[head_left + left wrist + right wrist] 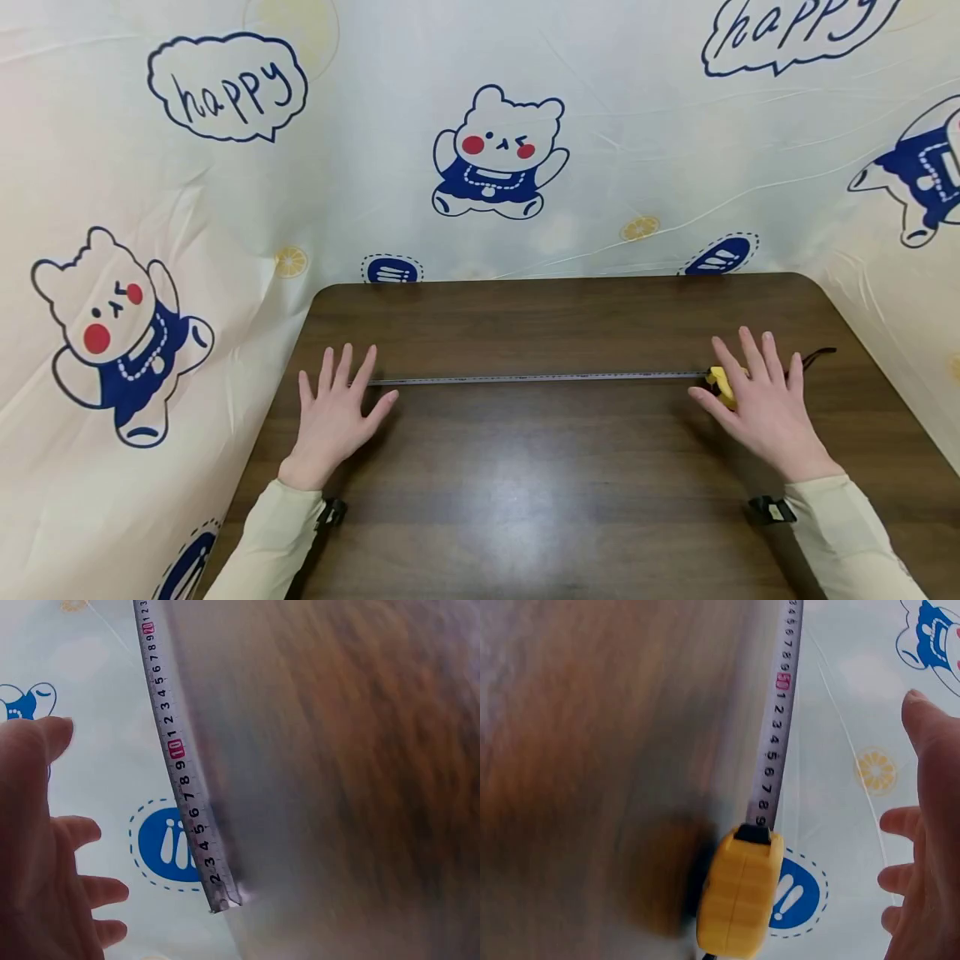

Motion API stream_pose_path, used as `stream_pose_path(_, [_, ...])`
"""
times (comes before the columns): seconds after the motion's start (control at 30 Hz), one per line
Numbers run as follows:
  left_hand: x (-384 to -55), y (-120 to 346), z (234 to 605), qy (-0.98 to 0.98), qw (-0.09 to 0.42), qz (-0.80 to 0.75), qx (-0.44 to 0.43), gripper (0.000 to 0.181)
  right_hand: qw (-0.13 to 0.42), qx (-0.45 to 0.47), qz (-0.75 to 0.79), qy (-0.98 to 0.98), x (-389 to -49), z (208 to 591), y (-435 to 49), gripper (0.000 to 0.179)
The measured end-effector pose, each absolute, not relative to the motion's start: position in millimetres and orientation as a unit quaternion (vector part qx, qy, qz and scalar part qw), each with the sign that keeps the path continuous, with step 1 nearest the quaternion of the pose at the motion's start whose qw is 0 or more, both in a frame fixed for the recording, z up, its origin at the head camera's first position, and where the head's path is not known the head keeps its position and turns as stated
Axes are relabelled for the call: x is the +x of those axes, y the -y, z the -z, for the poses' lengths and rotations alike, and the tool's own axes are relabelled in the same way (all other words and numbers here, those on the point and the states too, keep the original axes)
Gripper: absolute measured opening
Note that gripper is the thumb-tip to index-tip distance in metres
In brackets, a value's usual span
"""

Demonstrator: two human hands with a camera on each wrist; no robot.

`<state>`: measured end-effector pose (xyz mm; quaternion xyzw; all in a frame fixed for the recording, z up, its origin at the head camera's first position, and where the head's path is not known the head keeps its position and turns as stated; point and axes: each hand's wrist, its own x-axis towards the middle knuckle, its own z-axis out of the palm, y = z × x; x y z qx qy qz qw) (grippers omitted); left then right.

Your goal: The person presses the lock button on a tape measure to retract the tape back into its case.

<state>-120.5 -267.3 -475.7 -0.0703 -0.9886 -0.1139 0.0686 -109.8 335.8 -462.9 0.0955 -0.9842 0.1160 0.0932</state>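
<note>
At the left of the head view, the left hand (pixel 337 421) hangs over the worktop (pixel 525 483), fingers spread; at the right, the right hand (pixel 768 408) is posed the same way. Neither grip holds anything. The right hand partly covers a tape measure (pixel 722 386) at the right of the frame, yet the right wrist view shows the two apart. Both wrist views blur the worktop, so how high the hands float is hard to say.

From the yellow case (pixel 741 892), the blade (pixel 540 379) runs straight across the middle of the frame, its metal end hook (pixel 226 903) lying just beyond the left fingers. Drawing out the blade looks done, and a lock is probably holding it, since no hand does. As things lie, the blade is not wound back in.

The case is the only container of sorts; the blade enters through its black mouth (pixel 752 834), and any coil inside is hidden. A dark strap (pixel 819 353) trails toward the right of the frame. Farther out, cloth (pixel 360 167) printed with bears (pixel 498 179) fills the upper frame and both sides.
</note>
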Motion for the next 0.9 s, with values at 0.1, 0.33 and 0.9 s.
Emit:
stream_pose_path(0.1, [-124.2, 272.0, 477.0, 0.985, 0.086, 0.129, -0.078, 0.078, 0.098, 0.104, -0.123, 0.982, -112.2, 461.8, -342.2, 0.086])
stream_pose_path(0.33, [-131.4, 283.8, 476.3, 0.969, 0.116, 0.205, -0.072, 0.055, 0.124, 0.141, -0.137, 0.972, -118.8, 459.9, -359.2, 0.071])
stream_pose_path(0.9, [-142.7, 313.7, 484.1, 0.958, 0.066, 0.270, -0.068, 0.031, 0.042, 0.165, -0.200, 0.965, -128.4, 467.7, -388.8, 0.052])
